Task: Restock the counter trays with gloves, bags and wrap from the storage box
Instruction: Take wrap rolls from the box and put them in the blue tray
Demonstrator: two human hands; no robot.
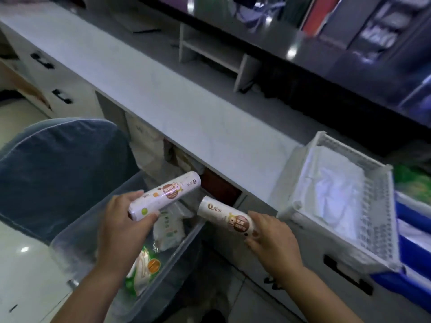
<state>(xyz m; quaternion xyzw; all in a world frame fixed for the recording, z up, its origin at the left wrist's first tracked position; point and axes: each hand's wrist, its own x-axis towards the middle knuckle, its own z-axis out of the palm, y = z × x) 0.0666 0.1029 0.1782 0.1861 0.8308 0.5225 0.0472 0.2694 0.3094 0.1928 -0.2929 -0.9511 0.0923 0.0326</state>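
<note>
rolls of wrap sit one in each grasp above the clear storage box (pixel 77 231) at lower left, left hand (pixel 123 227) gripping the left roll (pixel 164 195), right hand (pixel 270 241) gripping the right roll (pixel 227 217), its long axis slanting toward lower right, nearer the white tray (pixel 382 220) at right.

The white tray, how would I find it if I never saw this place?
Follow the long grey counter to its right end. The white tray sits at that edge, slotted walls, white sheets inside. The blue tray beside it is solid, not slotted.
</note>
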